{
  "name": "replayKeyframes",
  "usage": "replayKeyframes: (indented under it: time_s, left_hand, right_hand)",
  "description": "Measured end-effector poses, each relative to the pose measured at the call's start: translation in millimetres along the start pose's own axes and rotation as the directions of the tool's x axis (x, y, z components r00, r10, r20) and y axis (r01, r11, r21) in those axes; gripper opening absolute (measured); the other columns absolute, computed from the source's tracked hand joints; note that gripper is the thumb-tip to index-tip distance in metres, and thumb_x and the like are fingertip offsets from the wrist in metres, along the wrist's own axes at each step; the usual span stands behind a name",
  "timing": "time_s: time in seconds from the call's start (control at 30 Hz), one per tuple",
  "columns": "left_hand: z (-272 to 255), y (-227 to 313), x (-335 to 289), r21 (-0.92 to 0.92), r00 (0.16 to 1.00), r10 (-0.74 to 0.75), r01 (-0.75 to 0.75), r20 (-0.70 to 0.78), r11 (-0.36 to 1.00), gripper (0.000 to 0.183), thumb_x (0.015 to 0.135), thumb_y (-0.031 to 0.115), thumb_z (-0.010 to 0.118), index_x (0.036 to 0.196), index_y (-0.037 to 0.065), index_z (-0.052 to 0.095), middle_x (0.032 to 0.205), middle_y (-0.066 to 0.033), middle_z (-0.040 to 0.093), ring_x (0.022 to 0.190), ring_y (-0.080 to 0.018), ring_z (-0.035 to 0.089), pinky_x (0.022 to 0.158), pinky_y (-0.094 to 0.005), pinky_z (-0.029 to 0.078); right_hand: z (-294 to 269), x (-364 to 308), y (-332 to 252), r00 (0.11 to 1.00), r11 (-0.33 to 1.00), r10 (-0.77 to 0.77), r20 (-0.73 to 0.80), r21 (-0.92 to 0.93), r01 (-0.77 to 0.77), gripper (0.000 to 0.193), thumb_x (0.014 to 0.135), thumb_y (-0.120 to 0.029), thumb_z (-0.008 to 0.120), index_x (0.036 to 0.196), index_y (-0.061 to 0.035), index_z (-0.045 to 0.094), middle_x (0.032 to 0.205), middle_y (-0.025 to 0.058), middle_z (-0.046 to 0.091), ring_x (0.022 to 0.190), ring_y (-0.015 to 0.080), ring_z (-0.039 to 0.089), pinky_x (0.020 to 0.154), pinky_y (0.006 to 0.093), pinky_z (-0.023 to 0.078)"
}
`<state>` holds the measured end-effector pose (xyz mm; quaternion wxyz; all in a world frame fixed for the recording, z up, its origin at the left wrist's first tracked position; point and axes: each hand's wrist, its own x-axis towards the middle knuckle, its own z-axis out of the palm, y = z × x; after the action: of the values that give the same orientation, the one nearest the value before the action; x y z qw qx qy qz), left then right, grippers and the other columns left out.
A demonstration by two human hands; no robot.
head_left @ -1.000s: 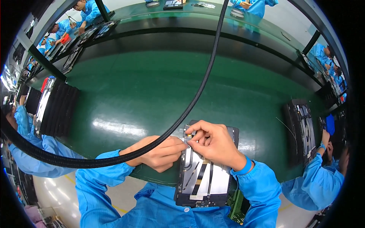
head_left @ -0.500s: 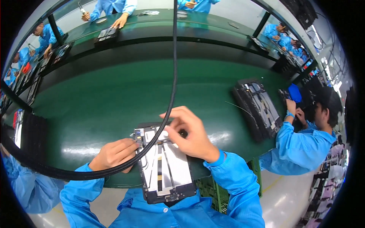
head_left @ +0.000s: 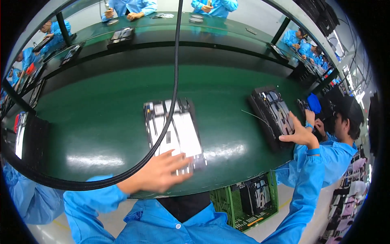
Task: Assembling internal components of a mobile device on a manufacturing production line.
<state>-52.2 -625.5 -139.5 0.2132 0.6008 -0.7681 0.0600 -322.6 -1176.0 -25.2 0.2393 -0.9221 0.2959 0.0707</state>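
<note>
Slightly aslant, opened tablet [head_left: 181, 132], long axis away-left

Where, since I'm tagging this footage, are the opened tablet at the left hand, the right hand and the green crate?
Opened tablet [head_left: 181, 132], head view: its white panel.
Right hand [head_left: 302, 135], head view: its middle.
Green crate [head_left: 230, 206], head view: its left side wall.

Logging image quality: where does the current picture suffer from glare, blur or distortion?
Head view: the left hand is blurred, the right hand sharper; head view: glare streaks whiten the green tabletop, and the opened device's white panel looks washed out; head view: the fisheye bows the far black rail and leaves dark corners.
</note>
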Motion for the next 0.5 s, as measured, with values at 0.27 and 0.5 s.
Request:
replayKeyframes:
  time_s: [0.27, 0.5]
  left_hand:
    - [-19, -183, 14, 0.423, 0.994, -0.059, 0.094, -0.095, 0.901, 0.041, 0.081, 0.009, 0.079, 0.122, 0.003, 0.08, 0.149, -0.0181, 0.07, 0.132, -0.0367, 0.068, 0.117, -0.0498, 0.055]
    - [-6, -160, 11, 0.39, 0.893, -0.209, 0.371, -0.398, 0.843, 0.052, 0.077, 0.003, 0.073, 0.129, 0.003, 0.076, 0.149, -0.0175, 0.068, 0.141, -0.0376, 0.061, 0.124, -0.0549, 0.047]
  right_hand:
    - [29, -1, -33, 0.972, 0.959, -0.114, -0.205, -0.279, 0.053, 0.151, 0.056, -0.059, 0.099, 0.18, -0.0139, 0.025, 0.169, 0.0366, 0.039, 0.152, 0.0599, 0.041, 0.128, 0.0595, 0.033]
    - [56, -42, -99, 0.765, 0.967, -0.217, -0.606, -0.029, 0.251, 0.13, 0.061, -0.043, 0.095, 0.173, -0.0075, 0.04, 0.158, 0.0249, 0.052, 0.145, 0.0459, 0.05, 0.125, 0.0558, 0.039]
